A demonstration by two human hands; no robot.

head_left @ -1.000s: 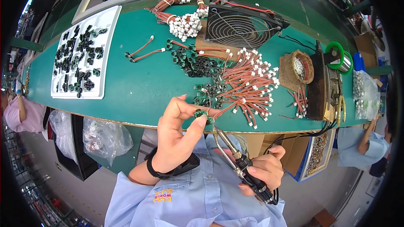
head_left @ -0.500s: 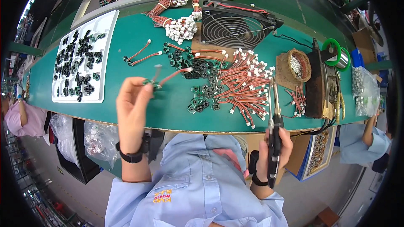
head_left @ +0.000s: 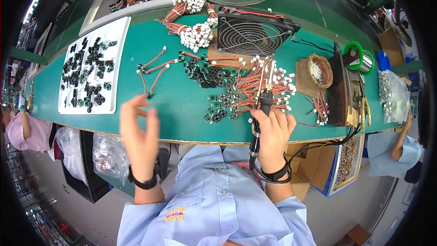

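My left hand (head_left: pixel 140 130) is empty, its fingers apart and slightly blurred, over the green table (head_left: pixel 182 130). Just beyond its fingertips lies a small green circuit board (head_left: pixel 149 95) with two red-brown wires ending in white connectors. More wired boards (head_left: pixel 144 69) lie farther back. Closed around a black-handled soldering iron (head_left: pixel 265 100) is my right hand (head_left: pixel 274 139); the iron's metal tip and a thin rod beside it point away over a heap of connector wires (head_left: pixel 282 89). To the left of that heap is a pile of small black-and-green boards (head_left: pixel 205 75).
A white tray (head_left: pixel 119 50) of black parts lies left. Bundled wires (head_left: pixel 195 36) and a black fan (head_left: pixel 255 32) stand at the back. At right are a round brown-rimmed bowl (head_left: pixel 330 70), a green solder spool (head_left: pixel 368 61) and cables (head_left: pixel 314 146). Two people sit at the sides.
My left hand has let go of the wired board, which now lies on the table, and drawn back slightly. My right hand has carried the soldering iron leftward and forward over the wires.
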